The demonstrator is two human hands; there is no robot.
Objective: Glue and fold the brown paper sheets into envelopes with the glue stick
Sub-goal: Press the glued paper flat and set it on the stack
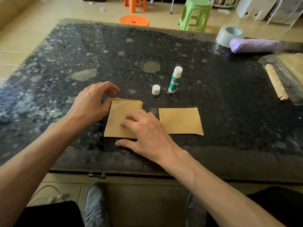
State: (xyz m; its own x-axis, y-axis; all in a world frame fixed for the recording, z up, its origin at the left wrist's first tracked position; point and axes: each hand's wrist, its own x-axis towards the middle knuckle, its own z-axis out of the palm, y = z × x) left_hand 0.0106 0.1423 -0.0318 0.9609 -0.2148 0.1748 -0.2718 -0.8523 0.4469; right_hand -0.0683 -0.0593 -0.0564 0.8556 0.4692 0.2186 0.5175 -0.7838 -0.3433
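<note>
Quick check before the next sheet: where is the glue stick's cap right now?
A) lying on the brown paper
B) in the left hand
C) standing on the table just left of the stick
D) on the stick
C: the white cap stands by itself on the dark table, just left of the upright, uncapped glue stick.

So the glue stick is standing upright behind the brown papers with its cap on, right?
Not quite. The glue stick does stand upright behind the brown papers, but its cap is off, standing by itself just left of the stick. The head view shows this.
</note>
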